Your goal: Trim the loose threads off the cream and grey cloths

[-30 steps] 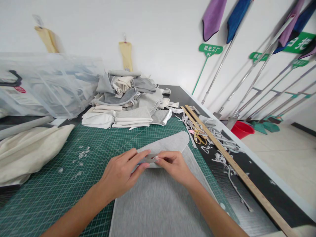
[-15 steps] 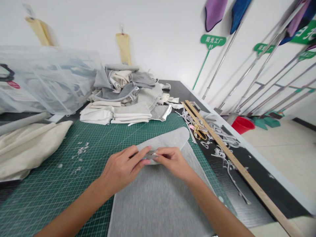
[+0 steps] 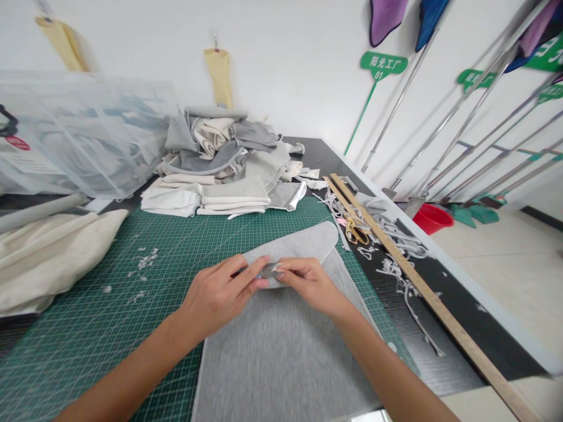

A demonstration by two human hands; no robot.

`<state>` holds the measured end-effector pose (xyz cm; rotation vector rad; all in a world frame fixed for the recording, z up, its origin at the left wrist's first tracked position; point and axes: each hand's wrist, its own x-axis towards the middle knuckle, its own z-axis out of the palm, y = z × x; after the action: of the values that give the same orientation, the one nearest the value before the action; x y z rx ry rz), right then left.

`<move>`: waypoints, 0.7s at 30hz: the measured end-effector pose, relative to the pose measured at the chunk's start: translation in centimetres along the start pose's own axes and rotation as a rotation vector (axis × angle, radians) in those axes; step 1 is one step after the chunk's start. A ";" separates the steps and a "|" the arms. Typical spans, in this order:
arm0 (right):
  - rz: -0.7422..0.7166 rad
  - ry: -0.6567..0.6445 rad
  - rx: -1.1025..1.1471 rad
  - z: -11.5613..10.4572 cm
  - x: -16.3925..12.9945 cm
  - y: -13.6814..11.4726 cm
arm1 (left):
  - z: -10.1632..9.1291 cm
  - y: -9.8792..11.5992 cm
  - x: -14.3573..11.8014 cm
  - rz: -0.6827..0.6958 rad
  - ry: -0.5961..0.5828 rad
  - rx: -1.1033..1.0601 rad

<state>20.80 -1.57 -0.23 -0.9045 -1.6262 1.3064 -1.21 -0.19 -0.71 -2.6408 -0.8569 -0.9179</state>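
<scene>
Grey fabric under both hands, fingertips pinching folded edge.

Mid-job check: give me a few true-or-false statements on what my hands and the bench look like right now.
1. Both the left hand and right hand pinch the folded edge of the grey fabric. True.
2. The fabric lies on a red cutting mat. False: the cutting mat is green.
3. Gold-handled scissors lie beside the wooden ruler. True.
4. The fabric pile sits nearer than the hands. False: it lies beyond them, toward the wall.
</scene>
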 end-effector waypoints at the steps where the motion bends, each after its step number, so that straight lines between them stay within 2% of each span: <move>1: 0.003 -0.002 0.000 0.0 0.0 0.0 | 0.0 0.0 0.0 0.002 0.002 -0.001; 12: 0.077 -0.074 -0.005 -0.5 -0.1 0.0 | -0.1 0.1 0.2 0.045 0.016 0.013; 21: 0.099 -0.072 0.045 -0.5 -0.1 0.2 | 0.0 -0.1 0.1 0.086 0.026 0.076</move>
<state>21.34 -1.42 -0.34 -0.9298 -1.6182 1.4528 -1.26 -0.07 -0.66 -2.5731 -0.7505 -0.8783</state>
